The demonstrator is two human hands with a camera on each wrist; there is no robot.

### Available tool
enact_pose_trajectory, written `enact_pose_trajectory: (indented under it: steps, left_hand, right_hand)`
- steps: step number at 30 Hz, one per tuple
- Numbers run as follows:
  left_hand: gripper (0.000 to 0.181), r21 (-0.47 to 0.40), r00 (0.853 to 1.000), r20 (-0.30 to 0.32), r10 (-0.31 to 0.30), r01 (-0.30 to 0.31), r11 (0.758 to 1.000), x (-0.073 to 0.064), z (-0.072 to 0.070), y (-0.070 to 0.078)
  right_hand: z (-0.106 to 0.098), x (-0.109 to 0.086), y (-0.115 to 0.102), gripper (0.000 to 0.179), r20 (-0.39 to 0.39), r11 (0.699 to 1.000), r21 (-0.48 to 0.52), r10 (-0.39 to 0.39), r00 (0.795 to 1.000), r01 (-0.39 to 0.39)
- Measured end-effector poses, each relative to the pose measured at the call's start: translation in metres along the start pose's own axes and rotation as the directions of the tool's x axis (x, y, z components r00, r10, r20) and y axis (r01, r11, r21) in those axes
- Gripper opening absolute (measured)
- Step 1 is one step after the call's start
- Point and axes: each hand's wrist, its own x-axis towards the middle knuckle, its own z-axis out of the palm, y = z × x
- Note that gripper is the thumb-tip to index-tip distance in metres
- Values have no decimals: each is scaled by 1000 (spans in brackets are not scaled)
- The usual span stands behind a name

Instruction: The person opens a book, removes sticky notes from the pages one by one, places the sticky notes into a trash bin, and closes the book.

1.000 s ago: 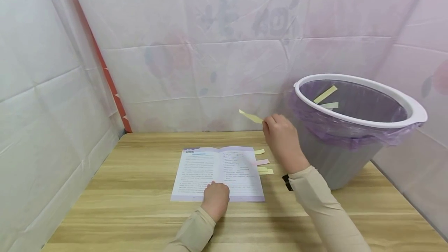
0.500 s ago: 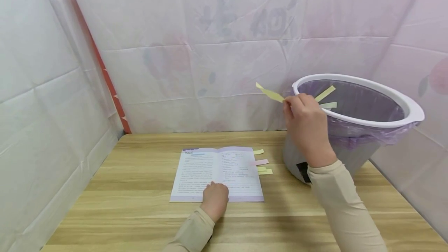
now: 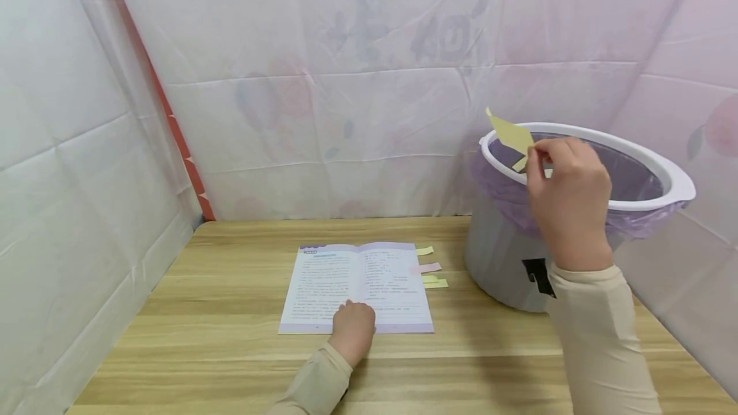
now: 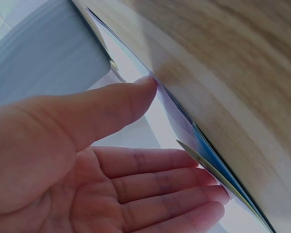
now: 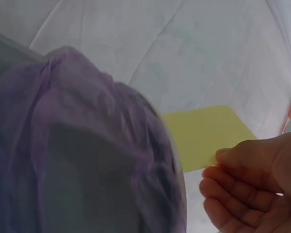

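Note:
My right hand (image 3: 571,197) pinches a yellow sticky note (image 3: 510,134) between thumb and fingertips, beside the near left rim of a grey trash bin (image 3: 496,268). In the right wrist view the note (image 5: 208,133) looks wide and flat, partly behind the bin's purple liner (image 5: 72,97). My left hand (image 3: 353,330) rests on the lower edge of an open book (image 3: 328,287). Seen from the left wrist, its fingers (image 4: 160,184) lie straight against the pages, and the thumb touches the book's edge.
From the book's right side stick out yellow tabs (image 3: 435,282) and a pink tab (image 3: 430,268). The bin has a white rim (image 3: 674,187). The wooden table (image 3: 230,274) is bounded by white sheets (image 3: 375,120) at the back and sides.
My right hand has carried the yellow sticky note up and to the right, from above the table to the bin's rim. The left hand and the book have stayed put.

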Motion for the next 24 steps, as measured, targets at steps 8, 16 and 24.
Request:
enact_pose_trajectory:
  steps: [8,16,24]
  left_hand:
    - [30,0,1000,6,-7,7,1000,1,-1,-1]
    - [29,10,1000,6,2,-2,1000,-1,-2,1]
    - [29,13,1000,-3,10,-10,1000,-3,-1,1]
  right_hand:
    - [-15,2,15,17,58,993,-74,93,994,-89]
    - [-32,5,28,17,204,971,-167,203,958,-170]
    - [-41,7,34,16,310,964,-193,239,920,-186]
